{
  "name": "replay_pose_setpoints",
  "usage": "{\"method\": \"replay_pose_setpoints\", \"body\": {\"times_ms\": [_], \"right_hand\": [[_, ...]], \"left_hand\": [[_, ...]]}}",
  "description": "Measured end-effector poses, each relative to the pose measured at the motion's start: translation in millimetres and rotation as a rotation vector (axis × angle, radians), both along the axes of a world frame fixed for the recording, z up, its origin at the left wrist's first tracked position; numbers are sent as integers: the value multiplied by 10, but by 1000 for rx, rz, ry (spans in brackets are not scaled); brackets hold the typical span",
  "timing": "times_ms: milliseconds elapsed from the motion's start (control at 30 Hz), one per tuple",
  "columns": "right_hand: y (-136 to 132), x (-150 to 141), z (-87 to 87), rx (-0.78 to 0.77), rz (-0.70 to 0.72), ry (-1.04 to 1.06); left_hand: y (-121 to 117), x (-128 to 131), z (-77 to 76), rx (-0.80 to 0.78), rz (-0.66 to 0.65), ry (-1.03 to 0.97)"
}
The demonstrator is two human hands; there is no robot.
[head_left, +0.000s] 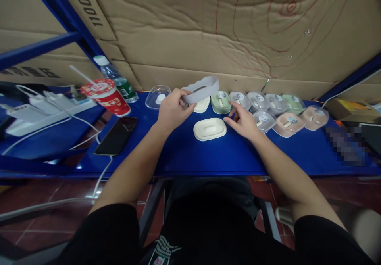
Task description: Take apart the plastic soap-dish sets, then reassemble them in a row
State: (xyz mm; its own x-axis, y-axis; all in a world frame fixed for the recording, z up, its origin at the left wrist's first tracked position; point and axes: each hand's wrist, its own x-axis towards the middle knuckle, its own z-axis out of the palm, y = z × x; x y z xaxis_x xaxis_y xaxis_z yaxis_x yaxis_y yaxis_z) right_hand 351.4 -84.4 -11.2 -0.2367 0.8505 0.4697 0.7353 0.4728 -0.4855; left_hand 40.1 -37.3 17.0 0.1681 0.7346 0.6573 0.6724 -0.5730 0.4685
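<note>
My left hand (173,108) is closed on the edge of a light grey plastic shell (205,89), a curved piece with a slot-like dark opening, held above the table. Below it lies one cream-coloured plastic base (202,105), partly covered by my hand and the shell. A second cream base (210,129) with a raised middle rests flat in front of me, between my hands. Fingers apart and holding nothing visible, my right hand (242,121) hovers at its right, near a green box with a clear lid (220,102). A loose clear lid (158,97) with a round white label lies behind my left hand.
Several small lidded boxes, grey, green and pink (288,124), stand in rows at the right. On the left are a red paper cup with a straw (110,98), a water bottle (122,83), a phone (116,136) and a power strip (44,116). Cardboard (178,31) walls the back.
</note>
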Motion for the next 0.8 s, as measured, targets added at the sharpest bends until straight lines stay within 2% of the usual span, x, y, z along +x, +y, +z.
{"method": "replay_pose_setpoints", "body": {"times_ms": [133,233,400,500,600,700,800], "right_hand": [[22,-14,-5,76,-44,93],[5,-40,22,106,-55,93],[-36,-71,78,-79,-124,13],[-48,-97,86,-176,-152,-145],[-56,-145,79,-310,-161,-365],[-55,-189,78,-414,-147,-489],[-51,-193,89,-437,-127,-511]], "left_hand": [[-164,77,24,-55,-122,35],[-273,150,68,-113,-141,122],[-339,229,139,-315,-47,416],[-297,234,100,-412,-84,599],[-238,244,-6,-525,-144,740],[-204,270,-110,-574,-157,801],[-191,281,-126,-564,-133,758]]}}
